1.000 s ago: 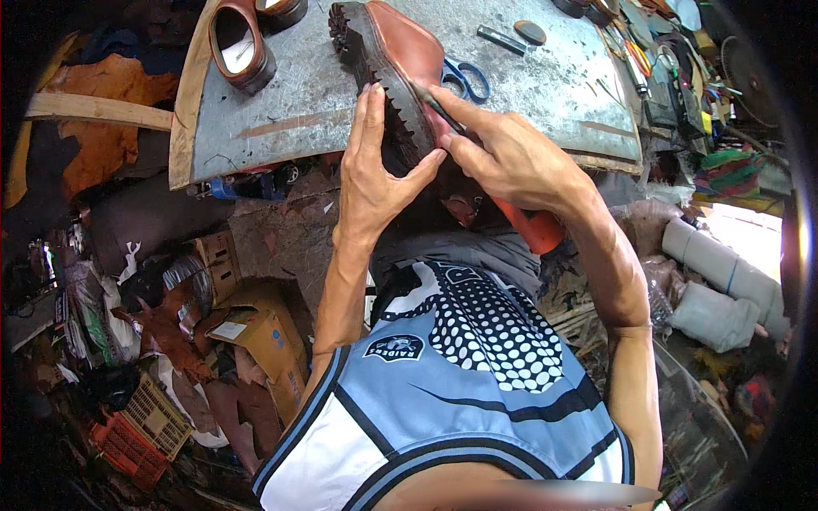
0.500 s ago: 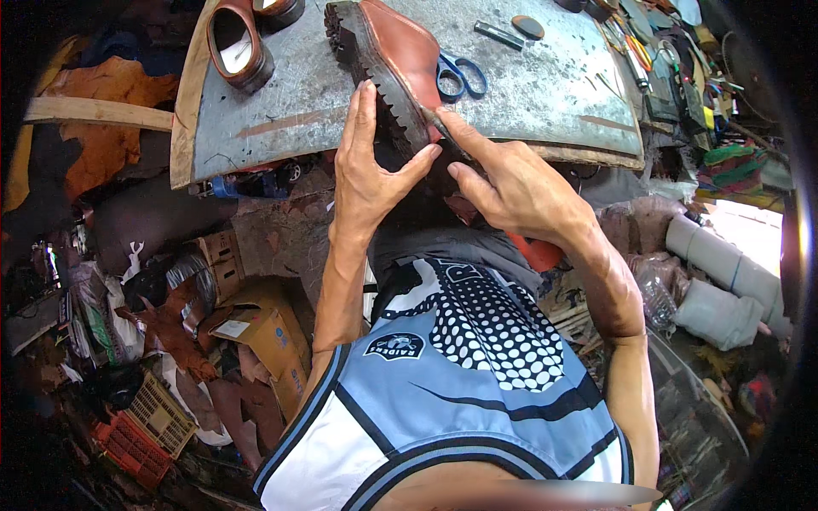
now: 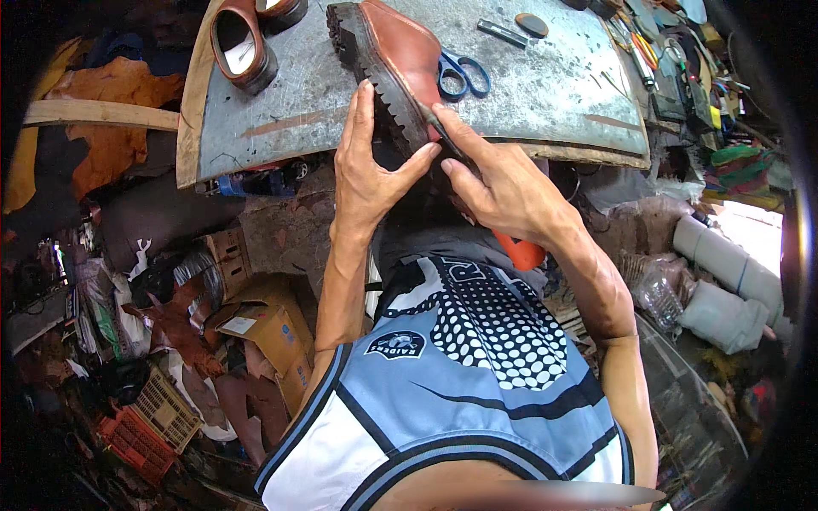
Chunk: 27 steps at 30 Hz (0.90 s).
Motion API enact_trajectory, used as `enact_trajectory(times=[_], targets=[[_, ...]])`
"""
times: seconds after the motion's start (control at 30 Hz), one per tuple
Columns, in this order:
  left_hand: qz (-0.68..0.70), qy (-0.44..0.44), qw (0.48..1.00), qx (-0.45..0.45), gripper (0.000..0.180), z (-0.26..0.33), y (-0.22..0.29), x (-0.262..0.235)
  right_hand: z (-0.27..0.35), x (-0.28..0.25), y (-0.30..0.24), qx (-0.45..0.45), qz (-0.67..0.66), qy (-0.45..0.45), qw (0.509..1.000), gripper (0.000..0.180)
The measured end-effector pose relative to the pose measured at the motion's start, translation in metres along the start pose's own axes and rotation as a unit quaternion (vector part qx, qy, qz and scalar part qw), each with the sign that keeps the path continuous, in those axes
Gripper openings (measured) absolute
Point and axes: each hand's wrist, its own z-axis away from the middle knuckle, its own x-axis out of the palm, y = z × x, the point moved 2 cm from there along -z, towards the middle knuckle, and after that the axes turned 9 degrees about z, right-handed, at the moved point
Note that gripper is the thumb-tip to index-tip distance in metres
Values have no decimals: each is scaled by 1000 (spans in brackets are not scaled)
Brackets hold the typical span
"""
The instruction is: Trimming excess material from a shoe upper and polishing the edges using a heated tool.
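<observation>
A brown leather boot (image 3: 394, 53) with a thick black treaded sole lies on its side at the near edge of a grey metal worktop (image 3: 545, 89). My left hand (image 3: 368, 166) grips the sole from the left, fingers flat along the tread, thumb under the heel. My right hand (image 3: 494, 175) holds a thin dark tool (image 3: 436, 132) whose tip is pressed at the seam between sole and upper. An orange handle or object (image 3: 521, 253) shows below the right wrist.
Blue-handled scissors (image 3: 464, 75) lie just behind the boot. A second brown shoe (image 3: 243, 43) stands at the worktop's left. Small tools (image 3: 503, 32) and clutter sit at the back right. Cardboard boxes (image 3: 268, 328), leather scraps and crates crowd the floor to the left.
My right hand and the tool have slid slightly toward the heel along the seam. The left hand keeps the same grip on the sole.
</observation>
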Motion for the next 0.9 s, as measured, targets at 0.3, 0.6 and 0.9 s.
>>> enact_trajectory(times=[0.3, 0.6, 0.9], targets=[[-53, -14, 998, 14, 109, -1, -2, -4, 14, 2, -4, 6, 14, -16, 1000, 64], [-26, -35, 999, -30, 115, 0, -11, -11, 23, 13, 3, 14, -1, -20, 1000, 65], [47, -20, 997, -65, 118, 0, -8, -11, 29, 29, 15, -16, -24, 17, 999, 64]])
